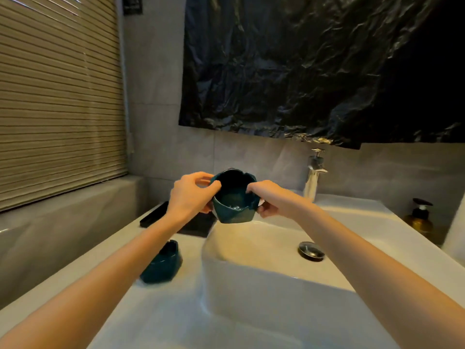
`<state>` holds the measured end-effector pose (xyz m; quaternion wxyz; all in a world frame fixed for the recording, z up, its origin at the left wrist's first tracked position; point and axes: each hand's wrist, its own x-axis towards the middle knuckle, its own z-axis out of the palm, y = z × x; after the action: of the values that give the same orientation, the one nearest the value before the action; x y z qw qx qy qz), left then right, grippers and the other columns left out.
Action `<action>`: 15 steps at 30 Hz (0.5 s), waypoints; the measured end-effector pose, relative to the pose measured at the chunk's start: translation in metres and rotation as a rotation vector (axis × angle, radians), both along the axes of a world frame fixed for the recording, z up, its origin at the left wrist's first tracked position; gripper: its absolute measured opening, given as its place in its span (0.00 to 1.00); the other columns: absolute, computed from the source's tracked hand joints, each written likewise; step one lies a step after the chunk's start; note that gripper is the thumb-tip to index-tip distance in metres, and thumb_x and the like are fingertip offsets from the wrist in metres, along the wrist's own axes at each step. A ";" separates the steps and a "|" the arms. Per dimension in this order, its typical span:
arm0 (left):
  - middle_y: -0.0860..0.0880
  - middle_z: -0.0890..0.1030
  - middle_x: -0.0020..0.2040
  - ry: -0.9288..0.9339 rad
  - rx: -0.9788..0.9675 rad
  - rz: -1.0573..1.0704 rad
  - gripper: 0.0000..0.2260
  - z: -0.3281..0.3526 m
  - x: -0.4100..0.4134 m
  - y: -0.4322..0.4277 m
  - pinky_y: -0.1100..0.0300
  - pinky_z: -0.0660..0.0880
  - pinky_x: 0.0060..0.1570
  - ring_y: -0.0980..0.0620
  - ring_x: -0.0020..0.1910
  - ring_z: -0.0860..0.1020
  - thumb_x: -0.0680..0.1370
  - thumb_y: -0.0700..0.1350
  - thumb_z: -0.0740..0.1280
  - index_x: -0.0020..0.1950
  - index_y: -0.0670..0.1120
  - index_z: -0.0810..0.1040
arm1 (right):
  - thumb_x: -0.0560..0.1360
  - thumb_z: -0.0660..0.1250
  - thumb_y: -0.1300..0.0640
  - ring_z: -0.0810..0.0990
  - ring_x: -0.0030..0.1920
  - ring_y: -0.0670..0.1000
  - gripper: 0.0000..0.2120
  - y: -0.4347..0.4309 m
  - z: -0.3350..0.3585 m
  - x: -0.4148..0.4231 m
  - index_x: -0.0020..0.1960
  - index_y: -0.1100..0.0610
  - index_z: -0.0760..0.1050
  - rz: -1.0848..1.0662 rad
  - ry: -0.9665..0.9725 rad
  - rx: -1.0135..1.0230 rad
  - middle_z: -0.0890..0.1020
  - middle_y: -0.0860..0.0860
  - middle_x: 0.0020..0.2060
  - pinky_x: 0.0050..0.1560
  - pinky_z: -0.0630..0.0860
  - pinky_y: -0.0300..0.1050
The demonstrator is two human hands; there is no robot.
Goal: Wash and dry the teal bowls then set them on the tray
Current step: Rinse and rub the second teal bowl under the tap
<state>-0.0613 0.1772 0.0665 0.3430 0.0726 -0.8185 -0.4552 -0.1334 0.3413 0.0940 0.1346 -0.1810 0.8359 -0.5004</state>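
Above the left edge of the white sink [264,280], two hands hold one teal bowl [234,205] in the air, tilted so its mouth faces the camera. The left hand [188,195] pinches the rim with thumb and curled fingers; the right hand [271,197] grips the opposite rim likewise. A second teal bowl [161,267] stands on the counter [163,313] left of the sink (partly hidden by the left forearm). One black tray [153,215] lies behind it. One faucet [313,175], one drain plug [311,250] and one amber pump bottle [419,219] are in view.
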 end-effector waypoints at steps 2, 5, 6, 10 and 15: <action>0.50 0.84 0.43 -0.018 0.032 0.059 0.07 -0.004 0.021 -0.026 0.51 0.82 0.34 0.49 0.30 0.83 0.74 0.49 0.69 0.51 0.50 0.82 | 0.77 0.56 0.60 0.61 0.22 0.48 0.08 -0.028 0.000 0.015 0.39 0.58 0.63 0.093 -0.053 -0.014 0.65 0.53 0.31 0.22 0.60 0.34; 0.52 0.85 0.37 -0.071 0.046 0.139 0.03 -0.014 0.053 -0.062 0.50 0.82 0.36 0.48 0.29 0.83 0.74 0.50 0.69 0.41 0.56 0.82 | 0.79 0.53 0.59 0.62 0.21 0.48 0.07 -0.068 -0.007 0.037 0.43 0.58 0.63 0.221 -0.140 0.031 0.65 0.55 0.36 0.21 0.60 0.33; 0.51 0.84 0.35 -0.101 0.038 0.168 0.04 -0.019 0.063 -0.073 0.50 0.82 0.36 0.49 0.29 0.82 0.74 0.49 0.69 0.41 0.56 0.82 | 0.80 0.52 0.59 0.62 0.20 0.47 0.07 -0.082 -0.011 0.044 0.44 0.59 0.63 0.264 -0.152 0.067 0.66 0.55 0.36 0.21 0.61 0.33; 0.48 0.84 0.34 -0.220 0.036 0.261 0.06 -0.043 0.108 -0.106 0.50 0.82 0.35 0.48 0.26 0.82 0.75 0.48 0.67 0.43 0.52 0.84 | 0.80 0.47 0.60 0.63 0.22 0.49 0.12 -0.124 -0.034 0.074 0.41 0.60 0.64 0.405 -0.101 0.264 0.69 0.55 0.30 0.23 0.63 0.37; 0.46 0.84 0.38 -0.409 -0.041 0.324 0.08 -0.077 0.149 -0.130 0.56 0.80 0.30 0.50 0.25 0.81 0.78 0.47 0.65 0.48 0.49 0.84 | 0.78 0.46 0.57 0.68 0.25 0.50 0.18 -0.164 -0.073 0.101 0.43 0.62 0.72 0.546 0.045 0.627 0.80 0.58 0.34 0.28 0.67 0.39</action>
<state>0.0874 0.0474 -0.0104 0.2402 0.2864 -0.8575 -0.3536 -0.0327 0.1771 0.0205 0.2925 -0.3570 0.8719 -0.1633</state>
